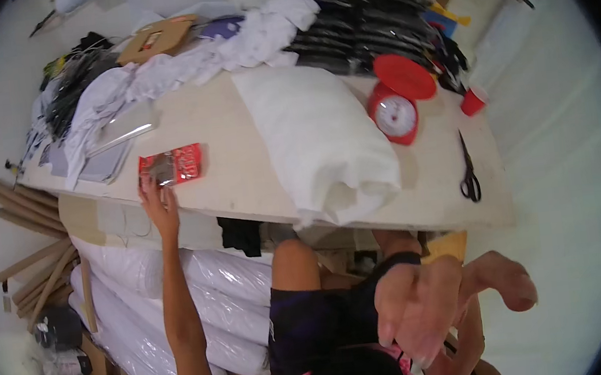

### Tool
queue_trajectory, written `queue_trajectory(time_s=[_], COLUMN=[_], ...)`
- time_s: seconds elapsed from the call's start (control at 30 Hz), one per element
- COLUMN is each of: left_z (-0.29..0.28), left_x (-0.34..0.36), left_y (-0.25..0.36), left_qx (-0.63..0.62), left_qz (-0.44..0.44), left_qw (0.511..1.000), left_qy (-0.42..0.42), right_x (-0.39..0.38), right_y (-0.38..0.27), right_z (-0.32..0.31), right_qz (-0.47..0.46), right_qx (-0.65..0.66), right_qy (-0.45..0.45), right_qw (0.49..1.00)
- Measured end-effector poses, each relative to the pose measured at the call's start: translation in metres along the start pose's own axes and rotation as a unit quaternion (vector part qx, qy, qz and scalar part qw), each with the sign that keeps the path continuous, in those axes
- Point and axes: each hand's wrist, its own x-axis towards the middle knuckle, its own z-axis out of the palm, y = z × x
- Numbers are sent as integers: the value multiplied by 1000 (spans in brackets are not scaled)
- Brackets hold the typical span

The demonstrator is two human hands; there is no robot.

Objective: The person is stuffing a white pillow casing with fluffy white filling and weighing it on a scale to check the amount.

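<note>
1. Table [240,172]: a pale board top filling the upper middle of the view, its near edge running from the left down toward the lower right. Everything listed below rests on it unless noted.
2. White fabric roll [318,142]: a thick padded bundle lying across the table, its long axis running from the far middle toward the near edge, where its folded end overhangs slightly.
3. Pile of white cloth [178,65]: heaped along the far left of the table, with a flat brown cardboard piece [156,38] on top.
4. Stack of dark packets in clear wrap [363,16]: at the far right of the table, behind the scale.
5. Wrapped white rolls [202,293]: stored below the table on the left, beside brown cardboard tubes [31,238]; what the wrapping holds cannot be told.
6. Right hand [437,305]: close to the camera at the lower right, off the table, fingers spread and curled apart, holding nothing.
7. Red kitchen scale [397,100]: upright near the right edge, its red pan on top holding nothing visible, its dial facing the viewer.
8. Left hand [159,202]: arm stretched up from the lower edge to the near left edge of the table; fingertips rest on the near end of the red packet, fingers loosely extended, not closed round it.
9. Red packet [172,164]: a flat rectangular pack with a shiny clear front, lying at the near left of the table, long axis roughly left to right along the edge; contents unreadable.
10. Black scissors [468,170]: blades closed, pointing away, handles toward the near edge.
11. Small red cup [473,101]: just right of the scale; its inside is not visible.
</note>
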Motion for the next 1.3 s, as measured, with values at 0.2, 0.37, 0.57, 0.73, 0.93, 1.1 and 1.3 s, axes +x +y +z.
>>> queue_trajectory(time_s=[0.2,0.37,0.57,0.73,0.93,1.1,1.3], left_z=[-13,-12,-35,-55,-57,-59,-55], left_x=[14,8,-17,-14,-16,-15,-16], left_y=[-15,13,39,25,14,-6,7], left_qx=[107,233,244,127,-34,-143,-202], left_qz=[5,-3,-3,59,-36,-114,-159], left_qw=[993,969,966,990,997,983,966], left_qy=[-48,-86,-83,-32,-55,-22,11], right_x=[-7,-6,-30,-62,-93,-110,-110], right_y=[-19,-51,-30,-34,66,223,309], right_z=[-32,-41,-47,-48,-43,-76,-104], right_qz=[-140,-106,-197,70,371,299,165], right_qx=[-126,-260,-223,-342,-373,-469,-669], right_qy=[-121,-115,14,17,-11,-31,-1], right_qw=[975,953,955,937,851,831,725])
